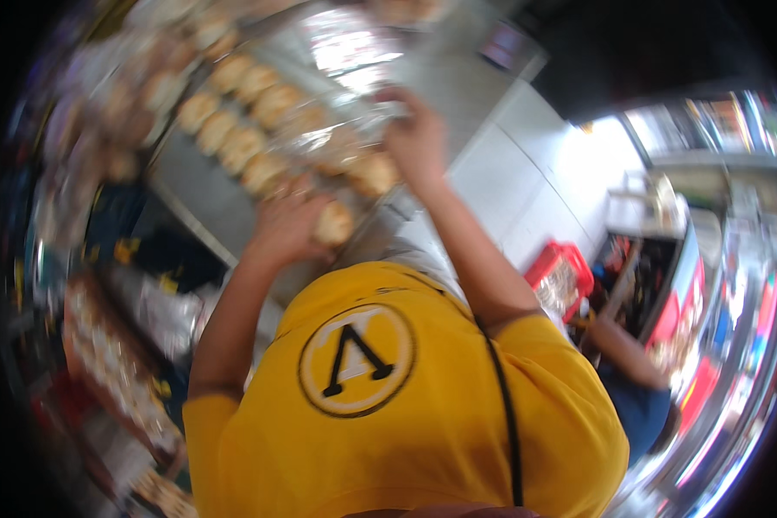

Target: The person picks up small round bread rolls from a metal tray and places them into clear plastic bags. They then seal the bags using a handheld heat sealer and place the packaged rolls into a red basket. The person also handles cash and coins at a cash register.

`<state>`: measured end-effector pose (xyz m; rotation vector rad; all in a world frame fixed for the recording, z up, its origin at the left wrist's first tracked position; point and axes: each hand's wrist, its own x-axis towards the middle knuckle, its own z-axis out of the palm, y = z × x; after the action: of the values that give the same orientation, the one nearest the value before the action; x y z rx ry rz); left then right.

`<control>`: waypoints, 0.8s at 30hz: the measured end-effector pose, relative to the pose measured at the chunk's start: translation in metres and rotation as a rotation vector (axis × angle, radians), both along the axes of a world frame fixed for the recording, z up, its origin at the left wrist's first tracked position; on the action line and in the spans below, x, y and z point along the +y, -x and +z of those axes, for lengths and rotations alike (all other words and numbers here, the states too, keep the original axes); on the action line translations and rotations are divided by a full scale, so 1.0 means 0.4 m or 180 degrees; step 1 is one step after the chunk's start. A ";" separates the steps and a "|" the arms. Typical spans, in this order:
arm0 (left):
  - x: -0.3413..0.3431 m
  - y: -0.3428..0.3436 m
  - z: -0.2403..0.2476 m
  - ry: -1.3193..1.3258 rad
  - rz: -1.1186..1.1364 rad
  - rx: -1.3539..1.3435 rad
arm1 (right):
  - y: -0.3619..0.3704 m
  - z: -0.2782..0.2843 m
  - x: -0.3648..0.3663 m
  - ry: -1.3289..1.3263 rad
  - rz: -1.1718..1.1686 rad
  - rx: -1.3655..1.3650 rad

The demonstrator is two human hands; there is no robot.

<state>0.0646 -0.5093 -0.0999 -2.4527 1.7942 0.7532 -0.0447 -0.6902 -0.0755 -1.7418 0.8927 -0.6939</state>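
Golden bread rolls (242,148) lie in rows on a metal work table. My left hand (289,223) is at the near end of the rows, fingers apart; its fingertips reach a roll there. Another roll (333,224) sits beside its thumb, and blur hides whether the hand grips it. Farther right, my right hand (416,142) pinches the edge of a clear plastic bag (324,138). The shiny film stretches left from those fingers over some of the rolls. One roll (373,175) lies just below the right hand, at the bag's near side.
More clear packaging (350,43) lies on the far part of the metal table (445,73). Bagged bread (104,104) is piled at the left. At lower left is a long tray of pale pieces (116,354). A red basket (564,274) and another person's arm (626,352) are at right.
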 end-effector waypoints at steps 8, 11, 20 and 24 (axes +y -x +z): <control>-0.034 0.021 -0.015 0.0019 -0.0155 -0.0313 | -0.004 0.050 0.029 0.0108 0.0081 -0.0439; -0.010 0.014 -0.048 0.0428 -0.0094 -0.0235 | 0.000 0.066 0.020 0.0057 0.0113 -0.0513; 0.027 -0.095 -0.057 0.0903 -0.0172 0.0971 | -0.005 0.065 0.008 -0.0098 0.0164 -0.0593; 0.043 -0.166 -0.067 0.0976 -0.0293 0.1568 | -0.033 0.042 0.023 0.0435 0.0324 -0.0504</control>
<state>0.1310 -0.4921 -0.1268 -2.4917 2.3251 1.2477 -0.0315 -0.6811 -0.0587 -1.8111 0.6568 -0.8286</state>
